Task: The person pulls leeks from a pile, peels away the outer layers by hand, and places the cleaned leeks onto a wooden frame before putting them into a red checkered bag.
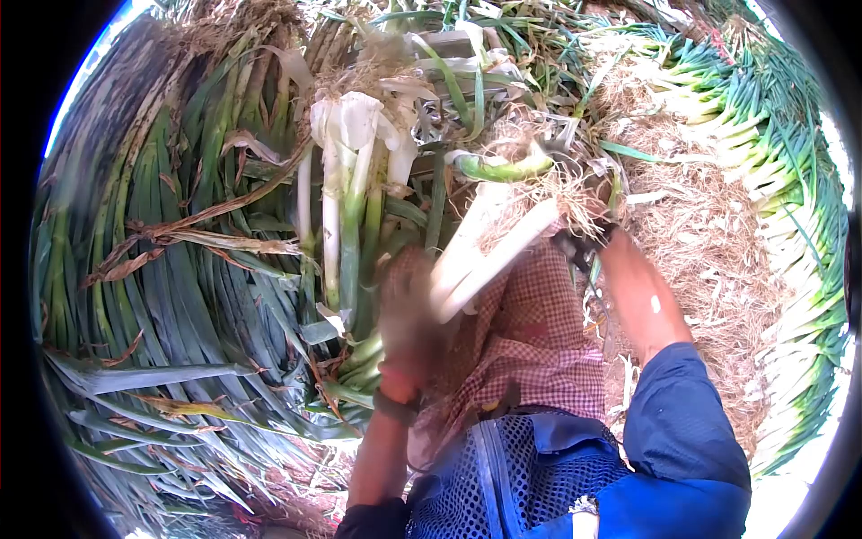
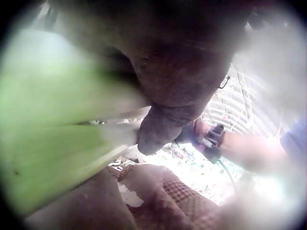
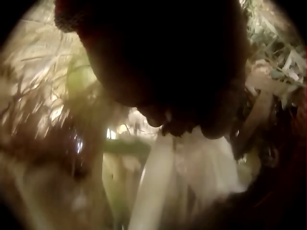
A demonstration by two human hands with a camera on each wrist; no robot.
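Thick white leek stalks (image 1: pixel 503 256) lie slanted over the lap, their root ends up and to the right. Blurred by motion, the left hand (image 1: pixel 409 305) grips them at the lower end; in the left wrist view its dark fingers (image 2: pixel 160 129) curl beside the pale green stalks (image 2: pixel 53 115). At the root end is the right hand (image 1: pixel 593 234), partly hidden behind shaggy roots (image 1: pixel 570 202). The right wrist view shows the right hand (image 3: pixel 168 72) in deep shadow, curled fingertips pinching at the top of whitish stalks (image 3: pixel 153 187).
Long green leeks (image 1: pixel 171 296) are piled on the left, with more white-stemmed ones (image 1: pixel 346 180) standing near the middle. Trimmed roots (image 1: pixel 700 242) cover the ground at right, bordered by a curved row of leeks (image 1: pixel 781 189). A checked cloth (image 1: pixel 548 350) covers the lap.
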